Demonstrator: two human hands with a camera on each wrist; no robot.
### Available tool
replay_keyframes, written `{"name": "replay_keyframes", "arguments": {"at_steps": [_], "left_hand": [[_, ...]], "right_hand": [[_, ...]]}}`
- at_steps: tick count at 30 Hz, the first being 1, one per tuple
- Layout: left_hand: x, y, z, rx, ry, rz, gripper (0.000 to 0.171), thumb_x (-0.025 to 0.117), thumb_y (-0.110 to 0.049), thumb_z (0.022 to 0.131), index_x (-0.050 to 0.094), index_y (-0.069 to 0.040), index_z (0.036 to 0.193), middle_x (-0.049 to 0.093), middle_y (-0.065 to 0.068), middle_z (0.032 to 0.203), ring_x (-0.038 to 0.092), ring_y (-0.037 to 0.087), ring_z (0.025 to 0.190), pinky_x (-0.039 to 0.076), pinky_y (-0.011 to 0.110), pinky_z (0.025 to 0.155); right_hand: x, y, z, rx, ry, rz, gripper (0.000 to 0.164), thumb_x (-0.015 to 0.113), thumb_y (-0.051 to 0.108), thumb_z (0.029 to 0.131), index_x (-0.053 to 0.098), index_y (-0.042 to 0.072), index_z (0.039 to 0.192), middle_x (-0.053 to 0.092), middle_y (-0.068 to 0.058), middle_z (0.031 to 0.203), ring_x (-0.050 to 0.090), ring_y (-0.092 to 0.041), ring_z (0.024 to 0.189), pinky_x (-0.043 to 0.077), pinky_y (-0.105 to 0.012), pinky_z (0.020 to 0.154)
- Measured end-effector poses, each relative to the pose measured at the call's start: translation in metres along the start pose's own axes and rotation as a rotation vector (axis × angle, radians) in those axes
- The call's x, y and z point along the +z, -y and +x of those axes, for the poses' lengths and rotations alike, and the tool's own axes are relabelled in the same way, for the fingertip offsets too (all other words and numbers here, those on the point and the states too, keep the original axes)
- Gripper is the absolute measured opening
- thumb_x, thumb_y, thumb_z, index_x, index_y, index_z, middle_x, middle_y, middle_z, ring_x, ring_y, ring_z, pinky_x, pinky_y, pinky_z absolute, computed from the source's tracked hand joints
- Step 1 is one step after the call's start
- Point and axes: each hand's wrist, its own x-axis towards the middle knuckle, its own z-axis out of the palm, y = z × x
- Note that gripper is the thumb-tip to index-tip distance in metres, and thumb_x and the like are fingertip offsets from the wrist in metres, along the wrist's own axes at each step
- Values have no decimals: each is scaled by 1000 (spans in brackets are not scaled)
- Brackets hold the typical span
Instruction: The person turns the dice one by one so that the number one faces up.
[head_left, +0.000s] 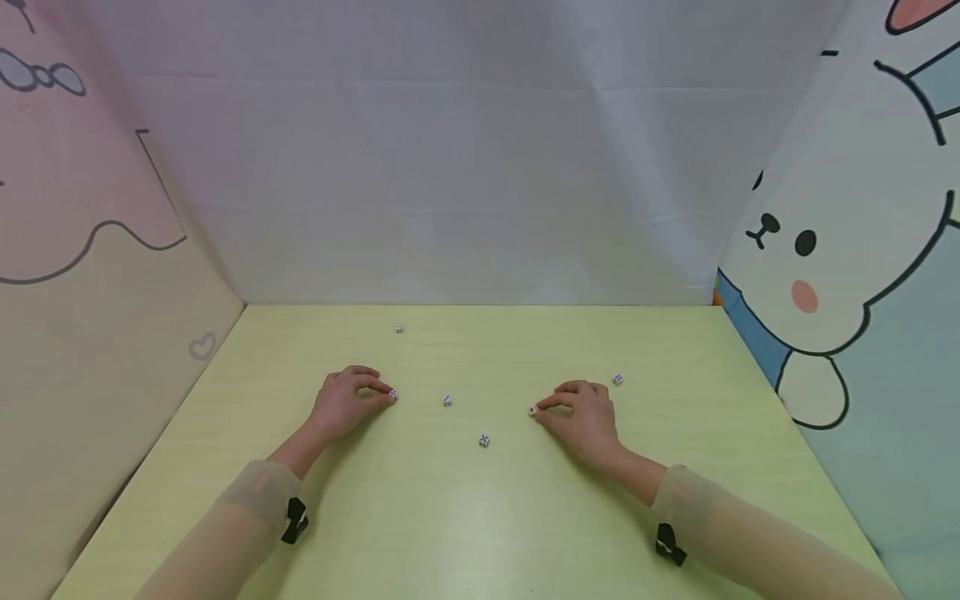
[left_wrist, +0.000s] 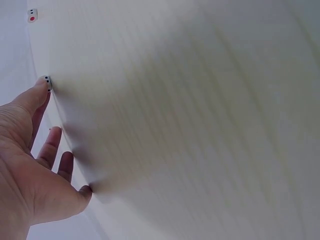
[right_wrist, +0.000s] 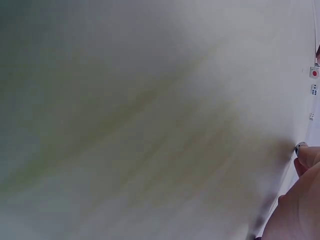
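Note:
My left hand [head_left: 348, 403] pinches a white die [head_left: 393, 395] between thumb and index finger, low over the table. In the left wrist view that die [left_wrist: 47, 82] shows dark pips at the thumb tip, and the other fingers are spread. Opposite, my right hand [head_left: 584, 419] pinches another die [head_left: 533, 410] at its fingertips; part of it is covered. Between the hands lie two dice, one nearer the middle [head_left: 447, 400] and one closer to me [head_left: 484, 440]. Just beyond the right hand is a further die [head_left: 618, 379].
One more die [head_left: 399, 328] lies toward the back of the pale yellow table [head_left: 465, 517]. A white sheet [head_left: 465, 167] rises behind the table's far edge. Printed cartoon panels stand at the left [head_left: 90, 358] and right [head_left: 885, 467].

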Motion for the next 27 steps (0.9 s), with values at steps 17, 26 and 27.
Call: {"name": "replay_keyframes", "arguments": {"at_steps": [17, 26, 27], "left_hand": [[-1, 0, 0, -4, 4, -12, 17, 76, -29, 94, 82, -15, 102, 59, 18, 136, 40, 50, 132, 29, 65, 108], [0, 0, 0, -13, 5, -18, 18, 76, -29, 94, 82, -14, 102, 59, 18, 136, 40, 51, 131, 29, 65, 107], [-1, 0, 0, -14, 6, -19, 18, 76, -29, 94, 82, -14, 102, 59, 18, 136, 39, 52, 131, 30, 65, 107]], "right_hand": [[-5, -7, -3, -40, -1, -26, 9, 83, 25, 88, 82, 20, 95, 62, -10, 124, 38, -39, 128, 29, -57, 108], [-9, -9, -4, -65, -8, -54, 16, 82, 29, 88, 82, 19, 102, 62, -9, 123, 39, -37, 128, 32, -56, 107], [-9, -9, -3, -76, -13, -68, 18, 82, 29, 88, 82, 19, 103, 63, -8, 123, 40, -37, 127, 33, -56, 107]]}}
